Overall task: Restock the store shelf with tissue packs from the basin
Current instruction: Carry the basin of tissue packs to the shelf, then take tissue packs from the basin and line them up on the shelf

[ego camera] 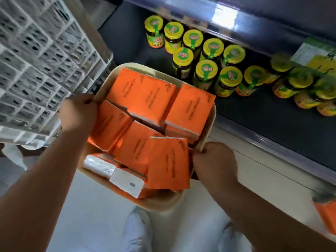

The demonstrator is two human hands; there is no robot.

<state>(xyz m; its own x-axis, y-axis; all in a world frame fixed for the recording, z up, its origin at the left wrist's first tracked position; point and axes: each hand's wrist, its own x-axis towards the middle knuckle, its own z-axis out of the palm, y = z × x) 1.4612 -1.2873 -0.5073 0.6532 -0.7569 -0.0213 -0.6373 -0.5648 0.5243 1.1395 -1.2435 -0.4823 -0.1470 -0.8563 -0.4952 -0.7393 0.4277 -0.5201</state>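
Observation:
A beige basin [160, 202] is held in the air in front of me, filled with several orange tissue packs [156, 99]. My left hand [78, 111] grips the basin's left rim. At the right rim, my right hand [216, 160] curls round the edge. One orange pack [169, 164] lies tilted on top near my right hand, and two packs at the near left show their white ends. The dark store shelf [263, 124] lies just beyond the basin.
Several jars with yellow lids [207, 70] stand in rows on the shelf. A white plastic crate [41, 66] rises at the left. Another orange pack [327, 217] shows at the right edge. My feet in white shoes [138, 233] stand on the pale floor below.

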